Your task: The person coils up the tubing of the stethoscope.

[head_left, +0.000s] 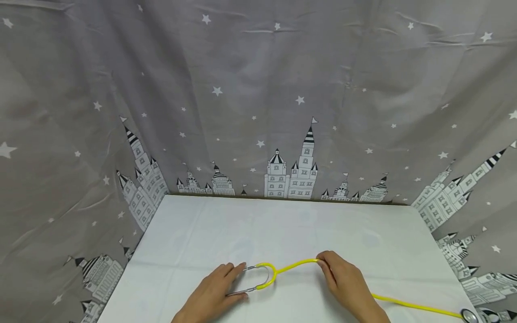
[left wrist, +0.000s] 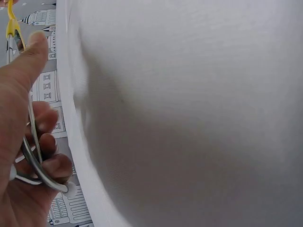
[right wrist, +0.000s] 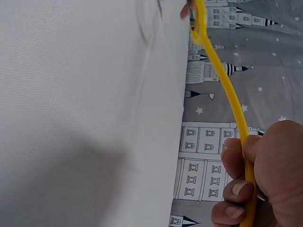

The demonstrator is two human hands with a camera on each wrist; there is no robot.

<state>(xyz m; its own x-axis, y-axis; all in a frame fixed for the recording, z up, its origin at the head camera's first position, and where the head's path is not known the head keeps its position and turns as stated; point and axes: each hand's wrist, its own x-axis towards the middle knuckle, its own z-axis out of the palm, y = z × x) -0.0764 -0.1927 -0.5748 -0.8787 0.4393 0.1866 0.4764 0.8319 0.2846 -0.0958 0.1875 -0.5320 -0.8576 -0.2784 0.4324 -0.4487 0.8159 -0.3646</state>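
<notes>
A stethoscope with yellow tubing (head_left: 296,264) is stretched between the two hands, just over the white tabletop. My left hand (head_left: 216,287) holds its metal ear tubes (left wrist: 40,176), fingers curled at them and thumb along the near side. A pale ear tip (left wrist: 71,189) shows beside the fingertips in the left wrist view. Farther right, my right hand (head_left: 347,282) grips the yellow tube, pinching it between thumb and fingers (right wrist: 234,191). From there the tube runs down right to the round metal chest piece (head_left: 468,316) at the table's right edge.
The white table (head_left: 282,224) spreads under both hands. Behind it and along both sides hangs a grey curtain (head_left: 250,67) printed with stars and castles, meeting the table's back edge.
</notes>
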